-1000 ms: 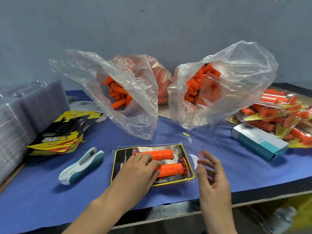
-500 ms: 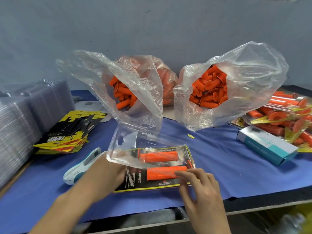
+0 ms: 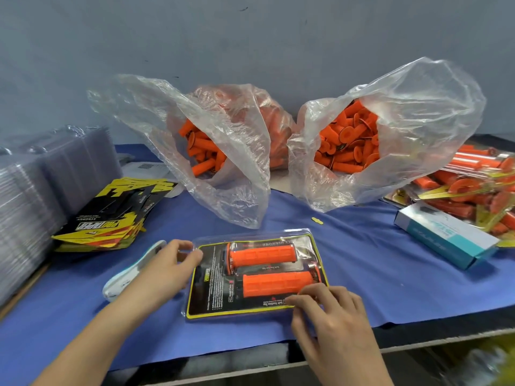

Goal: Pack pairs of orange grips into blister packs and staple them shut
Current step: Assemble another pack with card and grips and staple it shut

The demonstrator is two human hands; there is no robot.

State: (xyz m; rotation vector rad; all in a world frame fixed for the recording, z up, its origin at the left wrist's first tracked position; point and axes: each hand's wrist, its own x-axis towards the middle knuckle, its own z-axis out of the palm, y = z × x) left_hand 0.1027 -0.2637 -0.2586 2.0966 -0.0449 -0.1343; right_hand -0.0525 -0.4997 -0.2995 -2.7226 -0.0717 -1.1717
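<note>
Pack [image 3: 211,274]: closed, laid flat on cloth [image 3: 362,274], two grips [image 3: 262,256] nested inside. Judged light; clear shell springy, slippery, easily creased. Left rim is pinched by left hand [image 3: 167,266]. Near-right rim is pressed by bent fingertips of right hand [image 3: 331,316]; thumb hidden, so clamping cannot be told. To be held by flat rim, not domes.

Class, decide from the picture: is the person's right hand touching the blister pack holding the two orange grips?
Touching. The head view shows the right hand with fingertips curled onto the near edge of the blister pack, no gap.
</note>
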